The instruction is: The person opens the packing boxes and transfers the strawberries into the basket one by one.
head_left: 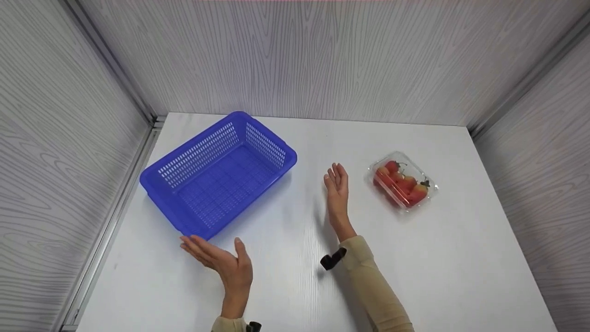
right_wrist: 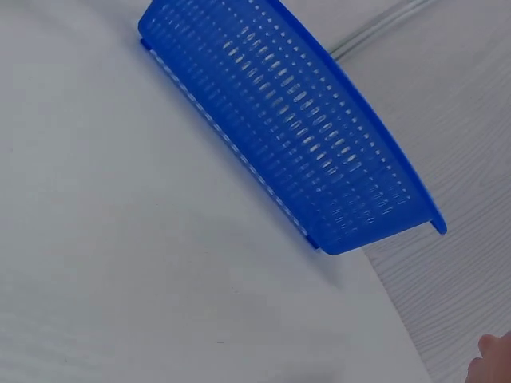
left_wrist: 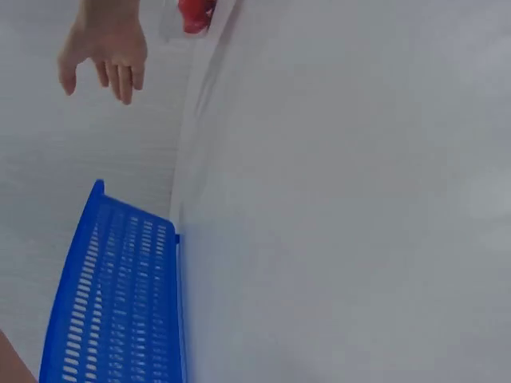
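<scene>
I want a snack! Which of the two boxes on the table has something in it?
The clear plastic box near the right hand: it holds red strawberries. The blue basket by the left hand has nothing inside, only its slotted floor showing.

A blue slotted basket [head_left: 216, 173] is set upright and askew at the table's left. A clear closed box [head_left: 403, 186] of red fruit is laid well apart at the right.

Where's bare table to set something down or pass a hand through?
Bare table lies in front of the strawberry box, and behind it toward the back wall. A clear lane runs between the blue basket and right hand. Tightest: left hand at the basket's near corner.
</scene>
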Demonstrator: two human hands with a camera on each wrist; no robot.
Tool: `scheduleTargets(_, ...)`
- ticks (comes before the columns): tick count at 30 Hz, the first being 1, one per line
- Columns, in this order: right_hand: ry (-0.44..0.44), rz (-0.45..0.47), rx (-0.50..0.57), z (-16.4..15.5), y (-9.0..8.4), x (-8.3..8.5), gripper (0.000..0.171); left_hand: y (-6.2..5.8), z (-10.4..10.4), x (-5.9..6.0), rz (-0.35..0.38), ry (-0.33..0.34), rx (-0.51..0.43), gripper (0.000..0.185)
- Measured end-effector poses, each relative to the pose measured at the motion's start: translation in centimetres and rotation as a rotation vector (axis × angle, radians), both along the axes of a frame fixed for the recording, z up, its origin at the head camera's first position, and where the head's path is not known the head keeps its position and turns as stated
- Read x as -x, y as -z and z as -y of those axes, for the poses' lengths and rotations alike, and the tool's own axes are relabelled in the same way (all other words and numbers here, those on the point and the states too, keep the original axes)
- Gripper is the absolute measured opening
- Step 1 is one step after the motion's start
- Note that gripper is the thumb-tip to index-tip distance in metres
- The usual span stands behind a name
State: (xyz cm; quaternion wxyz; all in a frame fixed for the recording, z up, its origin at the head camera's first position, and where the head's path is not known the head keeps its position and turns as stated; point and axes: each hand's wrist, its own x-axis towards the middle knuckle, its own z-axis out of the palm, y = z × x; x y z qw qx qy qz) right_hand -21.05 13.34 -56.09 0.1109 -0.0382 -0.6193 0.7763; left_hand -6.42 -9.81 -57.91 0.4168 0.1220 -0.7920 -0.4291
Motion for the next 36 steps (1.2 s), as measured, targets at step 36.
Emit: scheduleTargets(36,-0.186,0.181,0.079,6.7,1.1,6.6,0.054,-2.4,0.2,0.0,-0.033,0.231,-1.000,0.054)
